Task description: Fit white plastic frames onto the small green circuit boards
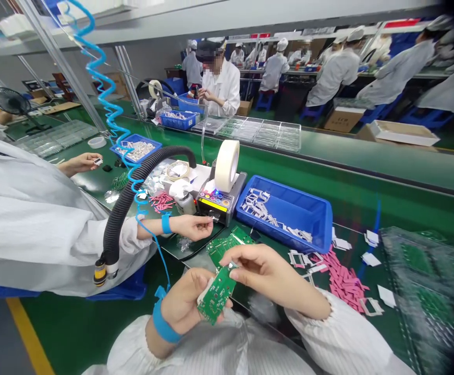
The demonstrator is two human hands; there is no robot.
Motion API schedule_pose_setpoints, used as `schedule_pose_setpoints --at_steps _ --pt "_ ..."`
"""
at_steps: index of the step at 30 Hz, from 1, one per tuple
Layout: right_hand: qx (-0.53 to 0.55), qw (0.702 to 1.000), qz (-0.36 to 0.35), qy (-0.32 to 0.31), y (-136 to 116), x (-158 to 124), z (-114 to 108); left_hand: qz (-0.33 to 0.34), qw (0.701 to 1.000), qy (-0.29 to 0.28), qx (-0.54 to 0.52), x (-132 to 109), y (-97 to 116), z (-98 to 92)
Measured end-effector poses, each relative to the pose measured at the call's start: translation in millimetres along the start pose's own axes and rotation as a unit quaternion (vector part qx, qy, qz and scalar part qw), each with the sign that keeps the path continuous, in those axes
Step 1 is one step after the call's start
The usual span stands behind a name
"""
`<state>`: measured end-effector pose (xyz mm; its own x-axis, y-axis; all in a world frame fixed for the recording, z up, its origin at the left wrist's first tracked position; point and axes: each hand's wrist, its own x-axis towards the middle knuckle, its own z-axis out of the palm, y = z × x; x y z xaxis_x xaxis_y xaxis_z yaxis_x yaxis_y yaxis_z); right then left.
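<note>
Over the green workbench (383,208), the left hand (185,302), fitted with a blue wrist strap (165,324), grips a green circuit board (217,296) by its edge, with the fingers curled behind it. The right hand (269,273) pinches a small part (232,265) between thumb and forefinger, against the board's upper edge; the part's type cannot be determined. Further green circuit boards (227,246) lie just ahead, beside a blue tray (283,213) of white frames (261,208). Pink strips (344,281) lie on the bench to the right. A co-worker's hand (193,227) pinches a small item near a tape dispenser (222,190).
</note>
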<state>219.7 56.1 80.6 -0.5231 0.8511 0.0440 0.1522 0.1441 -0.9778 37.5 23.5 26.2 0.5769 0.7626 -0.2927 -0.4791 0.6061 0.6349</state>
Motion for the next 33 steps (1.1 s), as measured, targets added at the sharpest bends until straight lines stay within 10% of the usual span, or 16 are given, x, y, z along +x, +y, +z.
schedule_pose_setpoints --at_steps 13,17,24,28,33 --pt "-0.19 0.978 -0.089 -0.015 -8.2 2.8 -8.0 -0.055 0.995 -0.044 -0.069 8.4 -10.9 0.0" --pt "-0.281 0.947 -0.012 0.156 -6.0 -7.8 3.3 0.029 0.998 -0.009 -0.056 19.5 -13.2 11.2" --pt "-0.394 0.912 0.012 0.116 -8.9 -26.4 14.0 0.096 0.992 0.073 -0.025 45.7 -15.1 24.9" --pt "-0.444 0.876 0.047 0.183 -17.0 -22.0 -42.3 0.098 0.993 0.059 -0.026 62.9 -13.4 20.0" --pt "-0.483 0.787 0.168 0.346 6.3 -20.5 -188.8 -0.025 0.997 0.074 -0.009 72.2 -11.2 -28.6"
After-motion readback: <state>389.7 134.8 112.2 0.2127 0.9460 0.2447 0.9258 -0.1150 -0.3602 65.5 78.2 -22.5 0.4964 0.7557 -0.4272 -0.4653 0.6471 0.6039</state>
